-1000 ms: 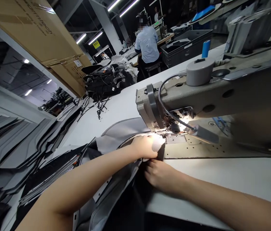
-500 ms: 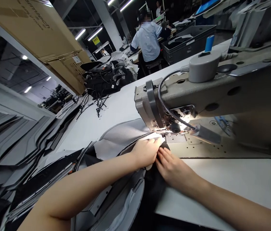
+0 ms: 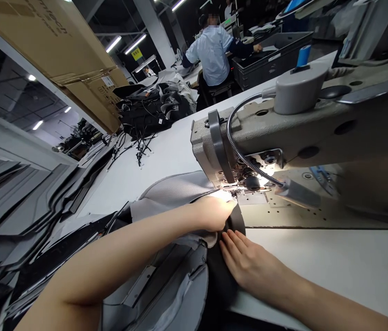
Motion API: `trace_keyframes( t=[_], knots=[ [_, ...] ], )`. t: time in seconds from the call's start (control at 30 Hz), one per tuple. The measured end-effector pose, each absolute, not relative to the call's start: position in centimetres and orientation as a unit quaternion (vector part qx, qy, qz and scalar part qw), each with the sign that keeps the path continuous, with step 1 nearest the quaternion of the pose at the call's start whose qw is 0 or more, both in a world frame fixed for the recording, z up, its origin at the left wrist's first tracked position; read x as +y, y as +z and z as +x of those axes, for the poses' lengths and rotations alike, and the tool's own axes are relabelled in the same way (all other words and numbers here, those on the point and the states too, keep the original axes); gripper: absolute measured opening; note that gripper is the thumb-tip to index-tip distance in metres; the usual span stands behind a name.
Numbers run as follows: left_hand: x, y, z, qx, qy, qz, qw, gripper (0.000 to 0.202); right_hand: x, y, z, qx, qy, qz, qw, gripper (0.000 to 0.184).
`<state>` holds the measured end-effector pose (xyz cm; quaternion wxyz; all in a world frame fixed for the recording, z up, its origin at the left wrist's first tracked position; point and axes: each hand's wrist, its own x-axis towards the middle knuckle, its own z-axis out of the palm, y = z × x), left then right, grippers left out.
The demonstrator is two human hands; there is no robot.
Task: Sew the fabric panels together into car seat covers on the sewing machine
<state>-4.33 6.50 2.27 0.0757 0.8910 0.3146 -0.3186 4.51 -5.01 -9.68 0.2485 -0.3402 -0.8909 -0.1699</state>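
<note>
My left hand [image 3: 214, 212] is closed on the edge of a grey and black fabric piece [image 3: 176, 191], right before the needle of a grey sewing machine [image 3: 283, 133]. My right hand [image 3: 245, 259] lies flat with fingers stretched out on the black part of the fabric [image 3: 237, 220], just below the left hand. The fabric runs from the needle plate [image 3: 252, 198] over the table's front edge toward me. A small lamp on a flexible neck [image 3: 245, 161] lights the needle area.
Stacks of grey and black cut panels [image 3: 25, 216] lie to the left. Cardboard boxes [image 3: 52, 46] sit on a shelf above them. A pile of black parts [image 3: 152, 112] rests on the far white table [image 3: 334, 262]. A person in a light blue shirt [image 3: 212, 53] sits beyond, by a dark crate [image 3: 272, 57].
My right hand slid from under the left hand and now lies flat on the black fabric. My left hand edged toward the needle. The person beyond reached an arm toward the crate.
</note>
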Motion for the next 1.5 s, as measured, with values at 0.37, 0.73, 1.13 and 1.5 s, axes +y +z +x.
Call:
trace_keyframes(
  t=[0.37, 0.73, 1.13, 1.5],
  knots=[
    [5.4, 1.7, -3.6, 0.385, -0.324, 0.862, 0.061, 0.067, -3.8, -8.3, 5.1, -0.904, 0.088, -0.343, 0.241, 0.054],
    [5.3, 1.7, -4.0, 0.434, -0.320, 0.815, 0.212, 0.078, -4.3, -8.7, 2.7, -0.927, 0.115, -0.297, 0.199, 0.040],
    [4.3, 3.4, -3.6, 0.445, -0.379, 0.782, 0.217, 0.073, -5.6, -9.5, 2.3, -0.914, 0.083, -0.300, 0.260, 0.032],
    [4.3, 0.2, -3.5, 0.465, -0.251, 0.824, 0.206, 0.065, -6.8, -10.1, 2.6, -0.894, 0.018, -0.351, 0.278, 0.039]
  ],
)
